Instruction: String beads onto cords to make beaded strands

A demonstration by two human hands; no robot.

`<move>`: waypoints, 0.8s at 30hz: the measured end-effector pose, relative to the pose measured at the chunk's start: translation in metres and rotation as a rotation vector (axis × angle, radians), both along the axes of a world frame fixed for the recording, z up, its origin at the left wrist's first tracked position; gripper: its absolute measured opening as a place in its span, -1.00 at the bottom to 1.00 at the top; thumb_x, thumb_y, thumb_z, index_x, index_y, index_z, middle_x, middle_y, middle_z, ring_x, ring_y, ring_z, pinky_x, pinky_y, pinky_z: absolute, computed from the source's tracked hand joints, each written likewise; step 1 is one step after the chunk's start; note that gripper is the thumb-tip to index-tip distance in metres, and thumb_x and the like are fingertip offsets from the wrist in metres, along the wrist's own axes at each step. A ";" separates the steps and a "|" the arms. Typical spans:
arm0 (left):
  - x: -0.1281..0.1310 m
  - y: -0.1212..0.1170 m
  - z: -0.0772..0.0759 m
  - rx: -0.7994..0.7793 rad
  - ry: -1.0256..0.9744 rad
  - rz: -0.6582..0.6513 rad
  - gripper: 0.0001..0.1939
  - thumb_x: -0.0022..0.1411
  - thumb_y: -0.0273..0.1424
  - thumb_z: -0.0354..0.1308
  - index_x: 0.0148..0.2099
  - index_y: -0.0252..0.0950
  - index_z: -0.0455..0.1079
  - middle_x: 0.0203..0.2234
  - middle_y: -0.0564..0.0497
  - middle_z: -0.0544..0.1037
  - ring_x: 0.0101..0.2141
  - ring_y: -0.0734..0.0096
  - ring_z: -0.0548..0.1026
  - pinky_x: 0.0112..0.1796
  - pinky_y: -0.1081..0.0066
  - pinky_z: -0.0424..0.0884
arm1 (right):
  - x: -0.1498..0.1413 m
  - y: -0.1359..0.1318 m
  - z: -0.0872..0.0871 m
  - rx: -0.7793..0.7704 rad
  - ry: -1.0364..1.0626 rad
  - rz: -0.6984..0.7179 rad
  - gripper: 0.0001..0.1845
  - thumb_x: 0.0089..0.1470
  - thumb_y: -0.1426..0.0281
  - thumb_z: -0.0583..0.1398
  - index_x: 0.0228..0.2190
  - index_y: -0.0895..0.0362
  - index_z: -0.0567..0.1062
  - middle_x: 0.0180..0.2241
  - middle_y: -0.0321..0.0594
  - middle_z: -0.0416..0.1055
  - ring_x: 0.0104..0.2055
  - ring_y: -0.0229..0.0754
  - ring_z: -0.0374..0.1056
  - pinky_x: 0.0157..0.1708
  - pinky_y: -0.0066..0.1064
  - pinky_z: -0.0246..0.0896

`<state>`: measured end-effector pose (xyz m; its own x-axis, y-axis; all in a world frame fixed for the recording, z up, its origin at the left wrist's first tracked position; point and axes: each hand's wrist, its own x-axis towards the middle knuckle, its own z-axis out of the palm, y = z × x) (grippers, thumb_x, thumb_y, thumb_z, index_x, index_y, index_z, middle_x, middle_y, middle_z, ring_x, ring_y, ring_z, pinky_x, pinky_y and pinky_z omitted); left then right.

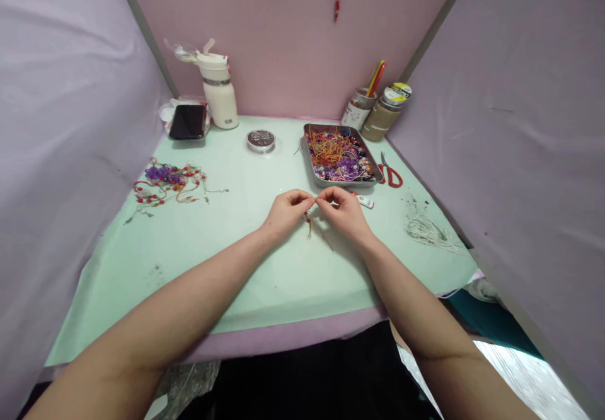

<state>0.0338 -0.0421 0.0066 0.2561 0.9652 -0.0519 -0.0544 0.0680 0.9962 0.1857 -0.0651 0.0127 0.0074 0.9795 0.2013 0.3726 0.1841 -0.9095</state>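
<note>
Both hands meet above the middle of the table, fingertips almost touching. Thumb and forefinger of my left hand pinch a thin beaded cord, which hangs below with small red beads and a yellowish end. My right hand pinches the same cord close beside the left fingertips; the exact spot they grip is too small to make out. A thin brownish strand hangs down between the hands. Just beyond them sits a metal tray full of beads and tangled orange, red and yellow cords. Partly behind my right hand lies a white and red tool.
Red-handled scissors lie right of the tray, white threads nearer. Two jars stand behind. At left are a pile of beaded cords, a phone and a cream bottle. A round spool lies mid-table. Fabric walls enclose three sides.
</note>
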 end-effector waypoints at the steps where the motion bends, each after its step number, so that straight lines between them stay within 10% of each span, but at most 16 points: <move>1: 0.000 0.000 0.000 0.002 0.004 -0.002 -0.80 -0.05 -0.28 0.24 -0.44 -0.34 0.44 -0.56 0.08 0.45 -0.49 0.51 0.33 -0.38 0.43 0.27 | 0.000 0.000 -0.001 0.016 -0.009 0.000 -0.89 -0.01 0.34 0.19 -0.44 0.13 0.43 -0.45 -0.27 0.38 -0.38 -0.23 0.28 -0.40 -0.42 0.18; 24: -0.002 -0.002 0.000 0.153 0.126 0.012 -0.85 0.06 -0.35 0.10 -0.48 -0.32 0.35 -0.61 0.13 0.35 -0.51 0.52 0.29 -0.40 0.45 0.22 | 0.000 -0.002 -0.001 0.138 -0.141 0.076 -0.94 0.02 0.41 0.14 -0.47 0.11 0.39 -0.44 -0.28 0.36 -0.39 -0.25 0.27 -0.39 -0.41 0.18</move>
<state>0.0320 -0.0443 0.0061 0.2454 0.9673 0.0646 0.0716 -0.0846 0.9938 0.1856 -0.0675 0.0112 -0.1035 0.9394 0.3269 0.4750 0.3355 -0.8135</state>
